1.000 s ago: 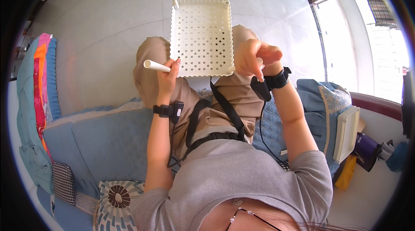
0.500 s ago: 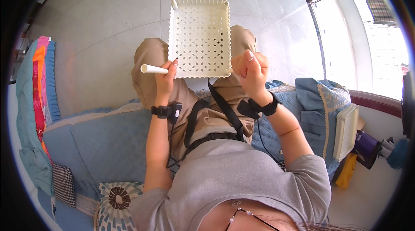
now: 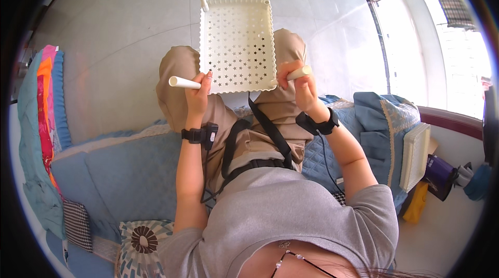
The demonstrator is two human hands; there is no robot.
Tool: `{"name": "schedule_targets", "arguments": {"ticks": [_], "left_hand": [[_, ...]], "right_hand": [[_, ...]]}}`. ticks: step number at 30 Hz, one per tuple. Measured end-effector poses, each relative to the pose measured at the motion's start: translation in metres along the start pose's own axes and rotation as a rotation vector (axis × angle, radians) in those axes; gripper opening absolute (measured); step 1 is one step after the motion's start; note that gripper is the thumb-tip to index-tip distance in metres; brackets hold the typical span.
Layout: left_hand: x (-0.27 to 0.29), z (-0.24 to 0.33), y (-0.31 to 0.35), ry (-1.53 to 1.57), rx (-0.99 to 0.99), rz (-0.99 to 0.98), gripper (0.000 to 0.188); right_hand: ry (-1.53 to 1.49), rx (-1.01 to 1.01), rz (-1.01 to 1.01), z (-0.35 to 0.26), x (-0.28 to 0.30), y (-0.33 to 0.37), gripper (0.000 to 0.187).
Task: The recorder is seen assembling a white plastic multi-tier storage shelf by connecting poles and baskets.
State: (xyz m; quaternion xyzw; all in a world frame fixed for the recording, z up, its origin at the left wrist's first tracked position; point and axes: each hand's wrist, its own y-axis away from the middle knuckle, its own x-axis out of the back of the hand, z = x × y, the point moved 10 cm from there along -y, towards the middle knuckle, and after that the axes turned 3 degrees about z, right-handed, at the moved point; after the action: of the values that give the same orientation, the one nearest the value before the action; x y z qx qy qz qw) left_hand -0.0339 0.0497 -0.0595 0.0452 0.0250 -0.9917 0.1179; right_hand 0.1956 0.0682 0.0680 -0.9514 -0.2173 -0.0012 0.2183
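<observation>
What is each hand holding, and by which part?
Left hand: cream tray by its near left corner, plus one tube at its tray end. Right hand: another tube, by its tray end.

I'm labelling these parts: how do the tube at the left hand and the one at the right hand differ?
The left tube points its visible end leftward; the right tube points its rightward.
The left tube shows more of its length than the right tube.
The left tube looks whiter, the right tube creamier.
Both are pale, round and beside the perforated tray.
</observation>
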Motion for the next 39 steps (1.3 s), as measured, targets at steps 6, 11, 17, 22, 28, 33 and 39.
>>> {"name": "schedule_targets", "arguments": {"ticks": [6,11,17,22,28,33,39], "left_hand": [[-0.001,-0.005,-0.001,0.036,0.025,0.0,0.04],[0.003,-0.004,-0.001,0.004,0.012,0.003,0.037],[0.0,0.001,-0.001,-0.022,0.001,0.013,0.037],[-0.001,-0.002,-0.003,0.022,-0.004,0.006,0.037],[0.0,0.004,-0.002,0.026,-0.016,0.015,0.038],[0.001,0.002,-0.002,0.006,-0.003,0.021,0.038],[0.0,0.004,-0.001,-0.023,-0.002,0.028,0.038]], "right_hand": [[-0.073,-0.086,-0.029,0.026,-0.001,0.024,0.041],[0.053,-0.263,-0.163,0.023,-0.002,0.017,0.024],[0.068,-0.298,-0.238,0.02,0.003,0.01,0.028],[0.14,-0.244,-0.121,0.029,0.01,0.012,0.023],[0.167,-0.266,0.056,0.027,0.008,0.02,0.019],[0.319,-0.222,0.292,0.017,0.013,0.031,0.017],[0.334,-0.184,0.601,0.016,0.011,0.053,0.018]]}}
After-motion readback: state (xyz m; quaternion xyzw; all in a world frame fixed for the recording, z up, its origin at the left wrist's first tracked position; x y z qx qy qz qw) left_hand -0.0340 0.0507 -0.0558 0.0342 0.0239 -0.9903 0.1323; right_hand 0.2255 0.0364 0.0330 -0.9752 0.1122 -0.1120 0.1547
